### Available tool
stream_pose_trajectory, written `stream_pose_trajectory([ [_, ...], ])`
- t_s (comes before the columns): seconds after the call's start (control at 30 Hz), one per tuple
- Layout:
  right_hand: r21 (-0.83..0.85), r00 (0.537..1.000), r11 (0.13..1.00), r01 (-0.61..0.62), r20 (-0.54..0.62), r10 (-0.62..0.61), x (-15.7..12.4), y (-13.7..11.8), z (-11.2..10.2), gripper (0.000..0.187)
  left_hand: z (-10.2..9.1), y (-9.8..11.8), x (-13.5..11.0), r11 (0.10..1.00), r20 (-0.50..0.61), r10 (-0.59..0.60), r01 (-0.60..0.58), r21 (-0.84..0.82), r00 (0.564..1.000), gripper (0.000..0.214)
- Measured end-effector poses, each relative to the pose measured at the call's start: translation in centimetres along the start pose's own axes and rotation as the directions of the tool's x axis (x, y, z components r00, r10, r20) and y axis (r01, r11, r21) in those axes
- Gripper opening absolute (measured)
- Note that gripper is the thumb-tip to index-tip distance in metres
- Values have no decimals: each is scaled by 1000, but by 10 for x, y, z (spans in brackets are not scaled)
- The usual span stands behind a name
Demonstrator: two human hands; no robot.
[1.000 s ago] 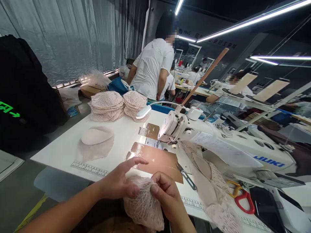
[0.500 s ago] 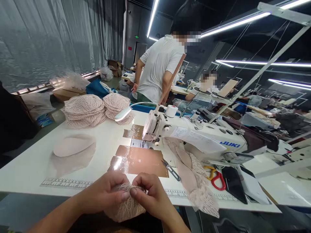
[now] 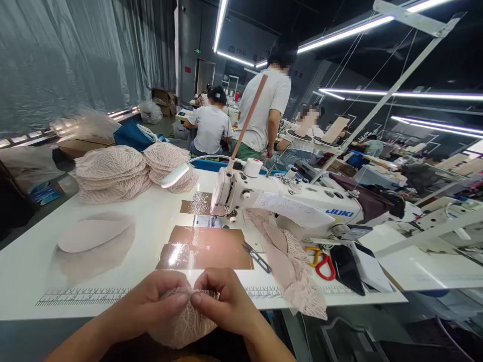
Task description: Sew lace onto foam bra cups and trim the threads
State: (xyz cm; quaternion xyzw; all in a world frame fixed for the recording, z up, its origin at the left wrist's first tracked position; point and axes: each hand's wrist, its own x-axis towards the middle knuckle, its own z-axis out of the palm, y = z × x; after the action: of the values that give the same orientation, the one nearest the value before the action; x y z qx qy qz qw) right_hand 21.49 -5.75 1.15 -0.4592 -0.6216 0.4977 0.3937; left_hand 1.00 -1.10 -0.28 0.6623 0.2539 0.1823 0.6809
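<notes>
The left hand (image 3: 156, 301) and right hand (image 3: 228, 301), equally near, pinch the top edge of the lace cloth (image 3: 184, 327), which hangs between and below them before the table (image 3: 151, 211), its long axis seemingly crosswise, though fingers partly hide it.

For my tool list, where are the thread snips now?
In the head view, the thread snips lie right of centre on the table, at the right edge of the brown sheet, left of the beige lace fabric.
</notes>
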Motion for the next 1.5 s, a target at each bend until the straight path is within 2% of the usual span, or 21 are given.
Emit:
stream_pose_trajectory([
  [0.13,5,1000,1000,9,-5,-9,1,-1,-1,17,1,2,2,999,-49,5,-3,34,999,40],
  [0.3,38,1000,999,-3,0,3,1,-2,-4,23,5,5,4,999,-54,-11,12,30,998,39],
  [0.43,59,999,998,-30,13,30,2,0,-6,28,9,-2,8,999,-107,23,-26,-30,994,40],
  [0.6,38,999,999,-35,4,35,4,5,-7,27,12,-11,12,998,-144,10,-19,-60,990,39],
  [0.97,84,997,993,-79,29,77,5,6,-8,27,12,-7,11,995,-121,15,-27,-93,993,40],
  [1.17,120,994,987,-104,38,101,5,5,-9,32,12,-4,9,983,-54,-46,35,-181,997,37],
  [1.4,127,995,987,-100,28,97,5,5,-8,25,11,-5,7,985,-56,-57,48,-163,997,38],
  [1.5,129,993,985,-114,30,111,5,5,-7,28,10,-6,7,990,-66,-40,31,-135,997,40],
])
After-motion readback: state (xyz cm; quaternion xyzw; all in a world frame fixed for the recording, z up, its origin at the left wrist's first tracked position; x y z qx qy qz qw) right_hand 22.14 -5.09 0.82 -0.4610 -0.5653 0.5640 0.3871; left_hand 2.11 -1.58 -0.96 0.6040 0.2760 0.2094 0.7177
